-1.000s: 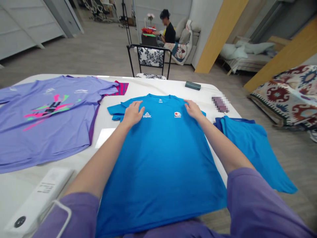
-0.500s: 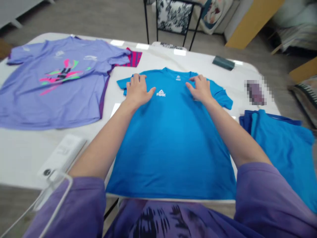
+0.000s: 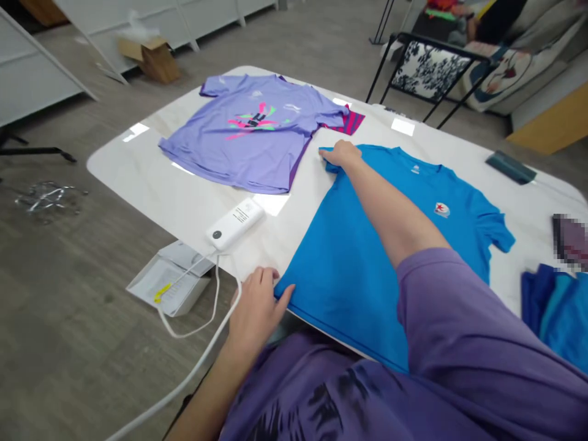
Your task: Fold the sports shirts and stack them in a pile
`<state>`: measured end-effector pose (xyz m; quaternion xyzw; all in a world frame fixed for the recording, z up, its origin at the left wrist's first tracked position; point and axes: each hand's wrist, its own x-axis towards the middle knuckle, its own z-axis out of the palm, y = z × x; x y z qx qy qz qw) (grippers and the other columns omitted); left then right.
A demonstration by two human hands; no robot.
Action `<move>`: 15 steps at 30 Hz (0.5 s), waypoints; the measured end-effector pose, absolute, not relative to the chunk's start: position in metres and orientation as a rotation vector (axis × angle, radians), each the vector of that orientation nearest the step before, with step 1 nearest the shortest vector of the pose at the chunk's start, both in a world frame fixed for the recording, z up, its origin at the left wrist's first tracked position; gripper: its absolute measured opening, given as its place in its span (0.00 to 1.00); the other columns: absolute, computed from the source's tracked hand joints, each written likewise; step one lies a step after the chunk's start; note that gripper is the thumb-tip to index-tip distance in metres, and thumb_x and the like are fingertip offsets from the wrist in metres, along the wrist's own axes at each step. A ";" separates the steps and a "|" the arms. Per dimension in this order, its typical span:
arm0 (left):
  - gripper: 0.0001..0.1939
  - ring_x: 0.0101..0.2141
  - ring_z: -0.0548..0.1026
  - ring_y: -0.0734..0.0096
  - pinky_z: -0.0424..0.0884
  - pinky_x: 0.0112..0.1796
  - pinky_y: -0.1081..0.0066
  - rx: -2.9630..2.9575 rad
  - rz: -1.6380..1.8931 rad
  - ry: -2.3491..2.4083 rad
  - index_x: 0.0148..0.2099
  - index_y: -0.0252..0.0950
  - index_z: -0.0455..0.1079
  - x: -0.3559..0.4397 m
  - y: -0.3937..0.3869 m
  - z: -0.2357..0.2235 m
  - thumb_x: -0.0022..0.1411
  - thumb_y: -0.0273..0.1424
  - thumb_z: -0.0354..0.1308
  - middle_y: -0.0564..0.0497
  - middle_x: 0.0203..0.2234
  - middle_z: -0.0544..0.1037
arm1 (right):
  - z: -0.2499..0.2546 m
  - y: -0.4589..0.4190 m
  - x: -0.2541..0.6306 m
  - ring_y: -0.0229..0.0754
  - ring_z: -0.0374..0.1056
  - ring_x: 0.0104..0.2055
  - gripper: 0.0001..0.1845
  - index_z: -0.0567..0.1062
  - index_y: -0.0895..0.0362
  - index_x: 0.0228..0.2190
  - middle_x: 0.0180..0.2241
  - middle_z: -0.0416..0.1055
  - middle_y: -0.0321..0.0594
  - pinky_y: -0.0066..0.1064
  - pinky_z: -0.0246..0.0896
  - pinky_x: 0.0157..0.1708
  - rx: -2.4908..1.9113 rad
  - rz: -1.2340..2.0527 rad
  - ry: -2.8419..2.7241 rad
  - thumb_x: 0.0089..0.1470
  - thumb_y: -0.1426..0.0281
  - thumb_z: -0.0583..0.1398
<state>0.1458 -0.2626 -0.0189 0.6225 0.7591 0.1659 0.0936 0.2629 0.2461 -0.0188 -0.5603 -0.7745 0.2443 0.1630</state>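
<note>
The bench (image 3: 220, 184) is white, with rounded corners, and carries clothing laid flat. The blue shirt (image 3: 367, 245) lies face up on the right part of the bench, its bottom hem at the near edge and its collar towards the far edge. A round emblem shows on its chest.

The left hand (image 3: 257, 306) is at the near edge of the bench, at the bottom left corner of the blue shirt. Its thumb is spread from the fingers and rests on the hem; whether cloth is pinched cannot be told. The right hand (image 3: 344, 153) reaches across to the shirt's sleeve on the left side and touches it, fingers curled down; whether it grips the sleeve cannot be confirmed.

The lilac shirt (image 3: 257, 135) lies spread towards the far left corner, with pink, green and black marks on its front. A pink striped cloth (image 3: 351, 120) shows from beneath its right-hand sleeve. The white power strip (image 3: 236, 223) lies near the near edge, left of the blue shirt, with a white cable (image 3: 184, 392) hanging off that edge.

The dark case (image 3: 511, 167) lies near the far edge, towards the right. The folded blue clothes (image 3: 560, 312) lie at the right side. An open white box (image 3: 172, 278) is below the near edge. A patterned chair (image 3: 429, 70) stands beyond the far edge.
</note>
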 end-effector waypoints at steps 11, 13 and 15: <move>0.06 0.41 0.81 0.56 0.79 0.43 0.53 1.716 0.967 1.671 0.45 0.48 0.66 0.141 -0.261 -0.021 0.77 0.29 0.56 0.49 0.39 0.80 | 0.002 0.265 0.301 0.54 0.76 0.61 0.19 0.76 0.55 0.54 0.56 0.81 0.51 0.51 0.72 0.66 -1.710 0.577 -1.951 0.78 0.58 0.52; 0.08 0.44 0.82 0.57 0.81 0.46 0.53 1.737 1.121 1.535 0.48 0.48 0.66 0.150 -0.260 -0.016 0.75 0.26 0.57 0.48 0.42 0.79 | 0.018 0.267 0.333 0.52 0.76 0.58 0.21 0.73 0.52 0.57 0.55 0.80 0.47 0.49 0.76 0.60 -1.659 0.689 -1.776 0.78 0.54 0.49; 0.12 0.46 0.82 0.56 0.83 0.47 0.53 1.813 1.220 1.425 0.50 0.49 0.67 0.166 -0.257 -0.008 0.73 0.23 0.58 0.47 0.44 0.80 | 0.033 0.264 0.372 0.52 0.77 0.56 0.25 0.70 0.48 0.59 0.56 0.79 0.45 0.48 0.78 0.55 -1.595 0.807 -1.615 0.77 0.47 0.47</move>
